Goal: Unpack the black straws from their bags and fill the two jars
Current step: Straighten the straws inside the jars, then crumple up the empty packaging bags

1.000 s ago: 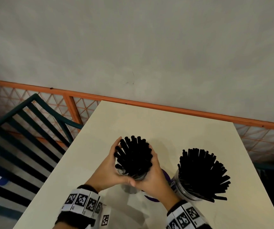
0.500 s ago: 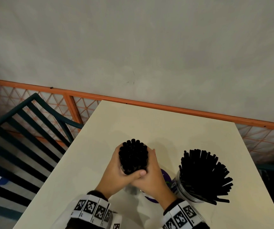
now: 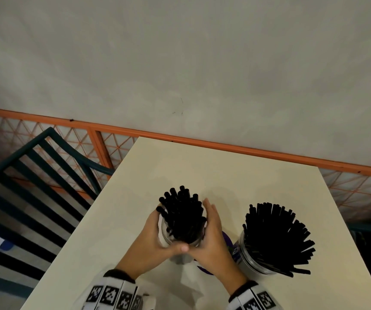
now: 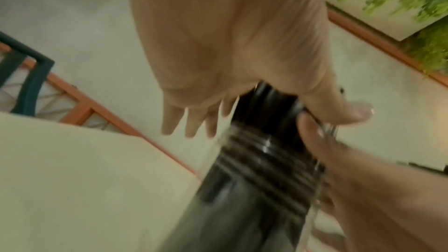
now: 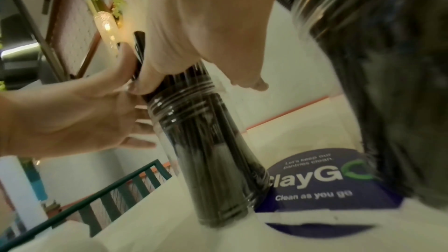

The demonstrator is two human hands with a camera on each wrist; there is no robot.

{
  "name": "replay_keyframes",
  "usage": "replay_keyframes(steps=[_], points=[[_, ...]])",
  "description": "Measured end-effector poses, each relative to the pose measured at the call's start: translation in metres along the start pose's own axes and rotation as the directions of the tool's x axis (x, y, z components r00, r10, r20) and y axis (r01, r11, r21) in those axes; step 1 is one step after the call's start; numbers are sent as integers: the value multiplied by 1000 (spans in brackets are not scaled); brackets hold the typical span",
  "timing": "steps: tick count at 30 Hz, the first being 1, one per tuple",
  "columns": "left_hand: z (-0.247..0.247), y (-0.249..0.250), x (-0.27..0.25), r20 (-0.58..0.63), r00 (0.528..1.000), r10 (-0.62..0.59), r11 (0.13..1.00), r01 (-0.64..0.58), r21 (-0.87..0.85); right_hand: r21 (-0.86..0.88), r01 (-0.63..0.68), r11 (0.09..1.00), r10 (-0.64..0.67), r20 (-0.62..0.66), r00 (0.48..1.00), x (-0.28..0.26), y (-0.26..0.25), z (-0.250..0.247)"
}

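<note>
Currently I note: straws (image 3: 182,211) upright in jar (image 5: 211,160), frame centre, between palms; left hand (image 3: 151,240) and right hand (image 3: 211,238) cup loosely, fingers near straight, thumbs touching in front; second jar (image 3: 251,262), lower right, packed, nearer right hand.

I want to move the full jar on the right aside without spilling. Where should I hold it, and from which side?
Hold the right jar by its clear wall, below the threaded neck, coming from its right side. The straws fan out wide over the rim, so a grip from above would likely disturb them, and the other jar stands close on its left.
</note>
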State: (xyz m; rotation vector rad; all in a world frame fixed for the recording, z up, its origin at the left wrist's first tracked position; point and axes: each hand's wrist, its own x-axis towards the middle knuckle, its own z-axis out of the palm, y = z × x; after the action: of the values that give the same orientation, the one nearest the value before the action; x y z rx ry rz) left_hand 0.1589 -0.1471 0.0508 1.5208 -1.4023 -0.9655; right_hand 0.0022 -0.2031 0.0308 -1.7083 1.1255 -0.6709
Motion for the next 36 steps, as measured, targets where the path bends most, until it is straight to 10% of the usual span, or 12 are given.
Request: replay_keyframes(steps=[4,9,13,16,21,30,36], points=[[-29,4,-44,67,970,-232,926,199,321,21,-279,960,275,105,956,-35,16,-7],[-66,-6,-104,-140,911,-389,840,413,353,-171,-427,888,456,204,866,-89,29,4],[-79,-52,-148,-372,693,-618,549,719,427,-312,-499,808,576,240,782,-117,19,28],[-78,-79,-169,-294,575,-764,450,800,396,-386,-355,852,507,433,746,-128,6,42],[-72,-71,-179,-56,646,-761,591,727,351,-226,-271,936,340,373,863,-138,13,51],[-62,-49,-211,-209,781,-588,755,623,205,-24,-475,880,475,91,875,-166,11,31],[-50,-28,-239,-17,858,-513,853,512,100,212,-457,864,336,434,836,-196,17,-7]])
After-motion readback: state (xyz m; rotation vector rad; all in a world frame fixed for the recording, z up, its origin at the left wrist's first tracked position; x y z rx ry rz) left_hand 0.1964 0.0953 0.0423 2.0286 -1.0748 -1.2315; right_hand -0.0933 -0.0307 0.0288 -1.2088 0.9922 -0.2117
